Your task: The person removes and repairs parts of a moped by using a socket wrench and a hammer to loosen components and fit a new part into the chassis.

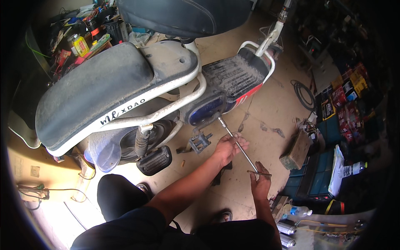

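A long silver T-handle socket wrench (246, 155) slants from the side of an electric scooter (166, 89) down to my right. Its far end meets the dark blue panel (207, 109) below the footboard; the fastener there is too small to make out. My left hand (228, 149) is curled loosely around the shaft about midway. At the near end, my right hand (261, 183) grips the crossbar. Just left of the shaft is a black pedal (200, 143), and another pedal-like footrest (155, 161) sits nearer the rear wheel (143, 141).
Cluttered tools and a yellow bottle (81, 45) stand behind the scooter. At right are a wooden block (296, 149), teal boxes (318, 170), a coiled black cable (303, 96) and a plastic bottle (300, 211). A cardboard box (43, 168) is at left.
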A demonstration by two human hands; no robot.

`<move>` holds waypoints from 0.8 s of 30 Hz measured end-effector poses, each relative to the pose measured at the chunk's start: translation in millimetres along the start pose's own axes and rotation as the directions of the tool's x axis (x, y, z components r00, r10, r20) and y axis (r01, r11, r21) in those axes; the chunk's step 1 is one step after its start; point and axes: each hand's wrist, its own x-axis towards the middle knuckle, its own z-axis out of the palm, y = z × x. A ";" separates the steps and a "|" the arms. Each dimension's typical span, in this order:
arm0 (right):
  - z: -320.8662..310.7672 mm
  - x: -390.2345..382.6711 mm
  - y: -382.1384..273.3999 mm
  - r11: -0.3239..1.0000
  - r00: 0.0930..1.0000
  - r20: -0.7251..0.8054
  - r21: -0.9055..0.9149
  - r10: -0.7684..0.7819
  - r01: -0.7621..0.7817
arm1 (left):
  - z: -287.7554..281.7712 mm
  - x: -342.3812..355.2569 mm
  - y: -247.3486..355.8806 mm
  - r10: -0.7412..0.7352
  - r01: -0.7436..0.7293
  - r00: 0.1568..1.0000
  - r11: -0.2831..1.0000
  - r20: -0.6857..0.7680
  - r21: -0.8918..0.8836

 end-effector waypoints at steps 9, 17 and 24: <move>-3.7 -1.9 -47.7 -0.059 0.815 0.575 0.813 -0.071 -0.579 | -5.7 5.3 -3.8 0.014 -0.013 1.000 0.999 0.026 -0.036; -1.4 7.6 -51.5 0.315 0.927 0.373 0.886 -0.045 -0.341 | -2.6 4.8 1.5 0.007 -0.006 1.000 0.999 0.010 -0.050; -8.4 17.7 -63.6 0.735 0.889 -0.079 -0.599 -0.451 0.319 | 2.6 6.6 5.9 0.007 -0.004 1.000 0.995 0.031 -0.095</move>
